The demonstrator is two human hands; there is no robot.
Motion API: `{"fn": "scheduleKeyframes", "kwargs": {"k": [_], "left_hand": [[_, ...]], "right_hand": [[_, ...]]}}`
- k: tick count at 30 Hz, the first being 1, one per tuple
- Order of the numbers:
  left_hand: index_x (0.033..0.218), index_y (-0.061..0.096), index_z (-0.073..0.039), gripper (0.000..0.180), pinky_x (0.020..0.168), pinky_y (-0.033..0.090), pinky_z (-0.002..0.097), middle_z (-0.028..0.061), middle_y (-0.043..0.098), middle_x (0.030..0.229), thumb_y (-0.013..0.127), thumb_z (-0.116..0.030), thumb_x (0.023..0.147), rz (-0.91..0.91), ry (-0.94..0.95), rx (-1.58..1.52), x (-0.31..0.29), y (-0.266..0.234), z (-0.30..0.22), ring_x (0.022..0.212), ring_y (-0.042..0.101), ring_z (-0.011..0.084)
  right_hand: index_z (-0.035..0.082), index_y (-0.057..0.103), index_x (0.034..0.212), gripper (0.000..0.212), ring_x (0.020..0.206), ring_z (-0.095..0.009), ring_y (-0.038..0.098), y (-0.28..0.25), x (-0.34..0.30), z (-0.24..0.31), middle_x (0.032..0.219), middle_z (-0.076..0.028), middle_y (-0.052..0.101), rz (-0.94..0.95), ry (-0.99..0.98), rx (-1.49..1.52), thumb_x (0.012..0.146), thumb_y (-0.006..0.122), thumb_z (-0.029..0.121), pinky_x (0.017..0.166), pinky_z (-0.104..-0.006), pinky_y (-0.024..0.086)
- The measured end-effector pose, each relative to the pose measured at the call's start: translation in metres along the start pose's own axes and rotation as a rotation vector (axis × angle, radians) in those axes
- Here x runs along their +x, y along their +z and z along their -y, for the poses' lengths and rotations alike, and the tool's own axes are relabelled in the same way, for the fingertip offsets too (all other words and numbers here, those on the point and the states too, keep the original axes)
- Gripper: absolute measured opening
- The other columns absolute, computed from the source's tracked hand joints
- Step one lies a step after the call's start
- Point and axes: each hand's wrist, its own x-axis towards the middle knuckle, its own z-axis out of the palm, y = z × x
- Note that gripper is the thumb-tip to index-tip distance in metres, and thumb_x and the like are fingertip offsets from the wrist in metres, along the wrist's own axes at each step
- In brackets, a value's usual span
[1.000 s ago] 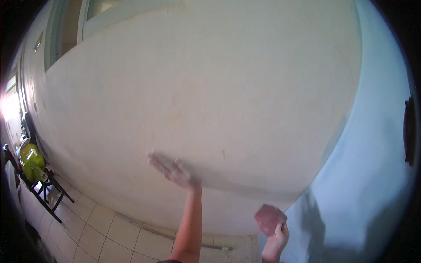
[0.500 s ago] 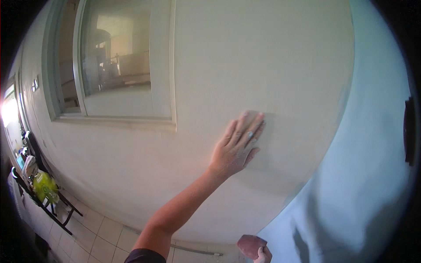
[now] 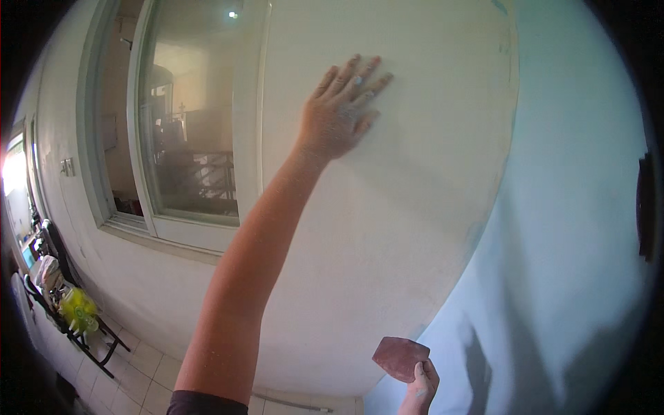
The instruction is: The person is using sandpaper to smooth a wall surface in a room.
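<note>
My left hand (image 3: pixel 340 114) lies flat against the off-white wall (image 3: pixel 387 228), high up and to the right of the window. Its fingers are spread, and pale dust or paint marks the skin and one finger. Low on the right, my right hand (image 3: pixel 420 389) grips a reddish-brown sheet of sandpaper (image 3: pixel 400 358) by its lower right corner, thumb on the face toward me. The sandpaper is held off the wall, near where the white wall meets the light blue wall (image 3: pixel 574 173).
A window with a sliding glass pane (image 3: pixel 190 131) fills the upper left. Farther left, a dark folding chair (image 3: pixel 104 360) carries cloth and a yellow-green bag (image 3: pixel 78 309). Below lie pale floor tiles (image 3: pixel 142 366) and a thin rod (image 3: pixel 294 403) along the wall's foot.
My left hand has moved upward and slightly left along the wall, the arm stretching farther. My right hand and the sandpaper have risen a little into view.
</note>
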Motion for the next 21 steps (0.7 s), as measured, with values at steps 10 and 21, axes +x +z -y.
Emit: {"fn": "scheduleKeyframes", "kwargs": {"k": [10,21], "left_hand": [[0.151,0.024,-0.024,0.063,0.119,0.017,0.0441,0.0019,0.02,0.158,0.048,-0.039,0.095,-0.2,-0.435,0.062,0.012,0.004,0.013,0.145,0.018,0.028],[0.152,0.023,-0.017,0.064,0.117,0.018,0.0438,0.0041,0.02,0.158,0.044,-0.04,0.096,-0.222,-0.336,0.118,0.031,-0.003,0.055,0.145,0.019,0.0293]], "right_hand": [[0.005,0.047,0.123,0.038,0.097,-0.025,0.064,0.066,0.015,0.081,0.111,-0.01,0.061,-0.156,-0.018,-0.013,0.096,0.052,0.031,0.072,-0.0438,0.055],[-0.002,0.047,0.122,0.033,0.107,-0.022,0.057,0.126,0.039,0.13,0.118,-0.012,0.056,-0.032,-0.403,0.023,0.094,0.056,0.014,0.092,-0.0342,0.049]]}}
